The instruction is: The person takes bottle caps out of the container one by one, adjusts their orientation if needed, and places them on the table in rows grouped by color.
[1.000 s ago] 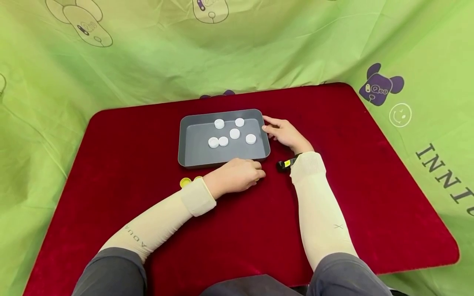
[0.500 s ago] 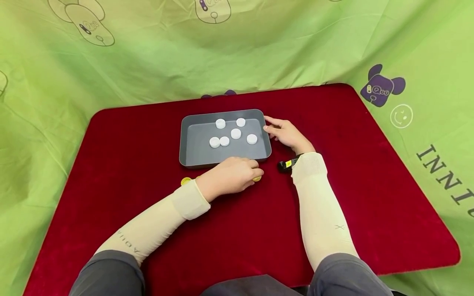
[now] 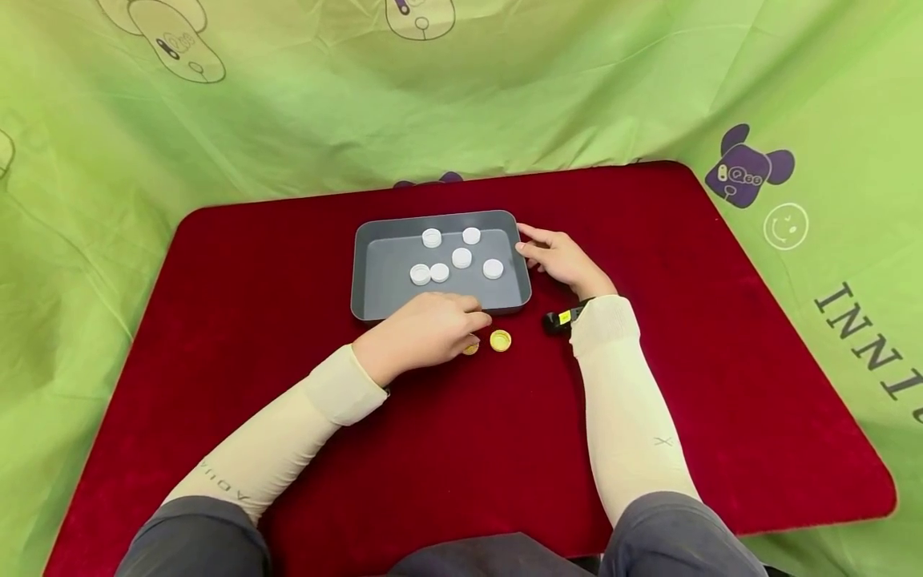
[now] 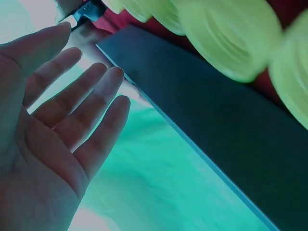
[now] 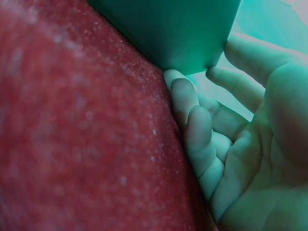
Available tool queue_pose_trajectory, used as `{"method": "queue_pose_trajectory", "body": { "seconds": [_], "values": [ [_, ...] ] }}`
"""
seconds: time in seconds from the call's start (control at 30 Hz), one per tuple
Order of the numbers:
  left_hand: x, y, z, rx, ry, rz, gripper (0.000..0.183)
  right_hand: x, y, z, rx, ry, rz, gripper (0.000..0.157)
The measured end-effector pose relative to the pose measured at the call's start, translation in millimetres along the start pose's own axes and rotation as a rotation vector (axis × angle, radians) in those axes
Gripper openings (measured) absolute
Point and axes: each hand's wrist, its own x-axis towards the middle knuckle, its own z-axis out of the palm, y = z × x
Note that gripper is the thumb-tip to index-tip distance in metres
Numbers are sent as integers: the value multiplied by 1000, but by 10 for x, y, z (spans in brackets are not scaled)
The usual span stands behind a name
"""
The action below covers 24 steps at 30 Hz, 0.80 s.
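My left hand (image 3: 429, 332) hovers over the table just in front of the grey tray (image 3: 382, 300). In the left wrist view its fingers spread loosely with nothing between them, beside a row of yellow bottle caps (image 4: 231, 38). By its fingertips in the head view lies a yellow cap (image 3: 471, 348), partly covered; another yellow cap (image 3: 500, 340) sits hollow side up just to the right. My right hand (image 3: 558, 258) touches the tray's right end with extended fingers, the others loosely bent low against the cloth. Several white bottle caps (image 3: 461, 257) lie inside the tray.
A red cloth (image 3: 721, 361) covers the table. Behind it hangs a green printed curtain (image 3: 548, 88). A black wrist device (image 3: 562, 319) is strapped at my right cuff. My left hand and forearm hide part of the cloth before the tray.
My left hand has moved left, away from the rightmost yellow cap, which is now uncovered. The yellow caps at the left have gone behind the left arm. My right hand stays at the tray.
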Motion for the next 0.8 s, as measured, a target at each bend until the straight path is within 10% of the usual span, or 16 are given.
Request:
{"method": "queue_pose_trajectory", "body": {
  "seconds": [0.8],
  "values": [
    [-664,-553,-53,-2,84,-274,24,-23,-36,16,-3,11,-14,51]
  ]
}}
